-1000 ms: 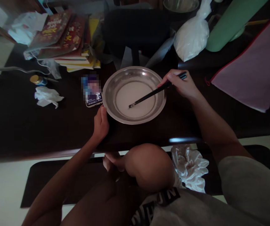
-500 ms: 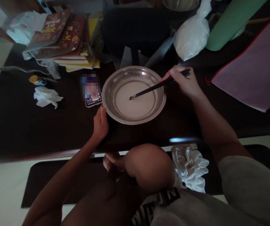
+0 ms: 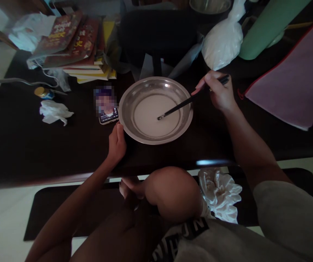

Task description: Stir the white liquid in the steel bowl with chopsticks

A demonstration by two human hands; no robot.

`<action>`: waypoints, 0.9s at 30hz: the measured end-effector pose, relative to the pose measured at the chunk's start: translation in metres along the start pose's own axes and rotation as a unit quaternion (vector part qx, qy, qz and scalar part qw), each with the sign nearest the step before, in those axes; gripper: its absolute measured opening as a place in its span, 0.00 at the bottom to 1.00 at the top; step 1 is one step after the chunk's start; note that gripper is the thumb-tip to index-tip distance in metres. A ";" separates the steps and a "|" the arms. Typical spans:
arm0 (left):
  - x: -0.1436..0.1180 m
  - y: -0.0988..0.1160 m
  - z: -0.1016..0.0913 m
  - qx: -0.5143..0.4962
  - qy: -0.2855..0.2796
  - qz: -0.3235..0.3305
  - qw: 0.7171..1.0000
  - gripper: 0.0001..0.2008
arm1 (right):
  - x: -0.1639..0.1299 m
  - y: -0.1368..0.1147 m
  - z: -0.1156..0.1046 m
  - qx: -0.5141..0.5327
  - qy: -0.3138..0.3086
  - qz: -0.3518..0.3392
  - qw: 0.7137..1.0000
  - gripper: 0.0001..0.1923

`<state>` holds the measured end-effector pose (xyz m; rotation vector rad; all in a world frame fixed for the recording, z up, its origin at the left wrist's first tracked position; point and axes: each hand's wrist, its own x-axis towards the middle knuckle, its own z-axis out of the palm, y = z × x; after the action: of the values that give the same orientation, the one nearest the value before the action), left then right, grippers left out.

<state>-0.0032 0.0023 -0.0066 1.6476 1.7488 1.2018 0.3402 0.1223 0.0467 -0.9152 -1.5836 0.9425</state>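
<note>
At the bottom of the frame a bent knee and a crumpled white cloth sit below the edge of the dark table. Just above, left of centre, the left hand rests with its fingers curled closed against the near-left rim of the steel basin, touching it and steadying it. The basin stands in the middle of the frame with a thin pale liquid covering its floor. From the upper right the right hand pinches a pair of dark chopsticks, fingers closed tight on their upper ends; the tips dip into the liquid right of the basin's centre.

To stir well, the tips are best kept low and sweeping the whole floor of the basin, at a pace that keeps the shallow liquid off the sloped wall, while the left hand stops the basin sliding toward the phone just beside its left rim.

Further up lie a crumpled tissue at the left, a stack of books at upper left, a white plastic bag and a pink folder at upper right. What the liquid is cannot be told, the phone screen is blurred, and the dim light hides the dark things behind the basin
</note>
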 end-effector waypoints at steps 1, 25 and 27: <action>0.000 0.000 0.000 0.002 -0.001 0.001 1.000 0.28 | 0.000 0.001 0.001 0.009 -0.005 0.004 1.000 0.22; 0.000 0.004 0.001 0.011 -0.008 -0.003 1.000 0.32 | -0.001 -0.002 0.002 0.023 -0.015 0.000 1.000 0.21; 0.000 0.003 0.001 0.010 -0.006 -0.001 1.000 0.32 | -0.002 -0.003 0.005 0.004 -0.047 0.004 0.999 0.21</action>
<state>-0.0007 0.0025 -0.0042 1.6620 1.7599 1.1740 0.3357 0.1185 0.0482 -0.8831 -1.6547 1.0091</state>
